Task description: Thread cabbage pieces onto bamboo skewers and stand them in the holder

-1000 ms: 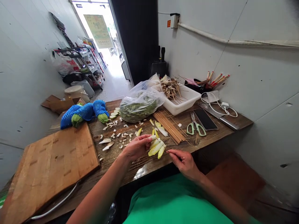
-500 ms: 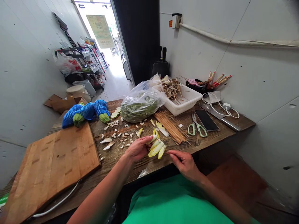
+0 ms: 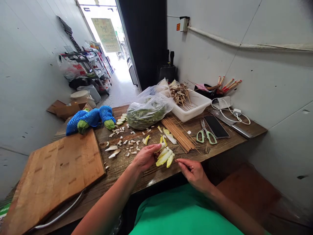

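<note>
Pale yellow-green cabbage leaves (image 3: 164, 157) hang over the table's front edge, several pieces side by side. Closed around their upper end is my left hand (image 3: 146, 157), thumb on top. Just right of the leaves, my right hand (image 3: 193, 173) is pinched shut on what looks like a thin bamboo skewer, mostly hidden by the fingers and leaves. Loose cabbage leaves (image 3: 170, 136) lie beyond my hands, beside a bundle of bamboo skewers (image 3: 179, 134). Cut white mushroom pieces (image 3: 132, 142) are scattered left of them.
A wooden cutting board (image 3: 63, 173) covers the table's left end, with netted green vegetables (image 3: 83, 122) behind it. Farther back are a plastic bag of greens (image 3: 148, 112) and a white tub (image 3: 193, 112) with skewered food. Scissors (image 3: 206, 132), a phone (image 3: 216, 126) and a knife (image 3: 241, 130) lie rightward.
The leaves and my left hand have shifted very slightly to the right. Both hands keep the same grip, and the things on the table stay in place.
</note>
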Available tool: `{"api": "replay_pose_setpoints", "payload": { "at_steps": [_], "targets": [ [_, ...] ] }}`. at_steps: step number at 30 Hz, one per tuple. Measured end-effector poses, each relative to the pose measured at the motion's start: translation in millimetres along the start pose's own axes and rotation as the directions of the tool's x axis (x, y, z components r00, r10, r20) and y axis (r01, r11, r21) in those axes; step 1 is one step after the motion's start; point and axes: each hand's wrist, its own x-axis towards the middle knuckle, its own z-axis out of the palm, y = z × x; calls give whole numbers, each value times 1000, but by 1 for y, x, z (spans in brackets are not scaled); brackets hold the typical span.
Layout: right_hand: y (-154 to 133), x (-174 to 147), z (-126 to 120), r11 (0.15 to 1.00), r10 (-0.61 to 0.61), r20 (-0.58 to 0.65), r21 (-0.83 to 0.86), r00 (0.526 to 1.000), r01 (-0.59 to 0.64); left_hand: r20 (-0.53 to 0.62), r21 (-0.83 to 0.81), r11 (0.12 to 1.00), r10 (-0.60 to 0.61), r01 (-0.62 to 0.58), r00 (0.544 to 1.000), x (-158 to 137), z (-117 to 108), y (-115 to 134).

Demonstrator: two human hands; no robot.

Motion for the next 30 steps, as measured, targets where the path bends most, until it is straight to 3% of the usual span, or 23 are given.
{"api": "replay_pose_setpoints", "payload": {
  "at_steps": [15, 30],
  "targets": [
    [-4, -2, 5, 1000, -8, -60, -15, 998, 7, 21, 39, 999, 19, -20, 1000, -3, 4, -2],
    [0, -1, 5, 997, 51, -12, 50, 999, -51, 57, 141, 990, -21, 13, 998, -1, 3, -4]
  ]
}}
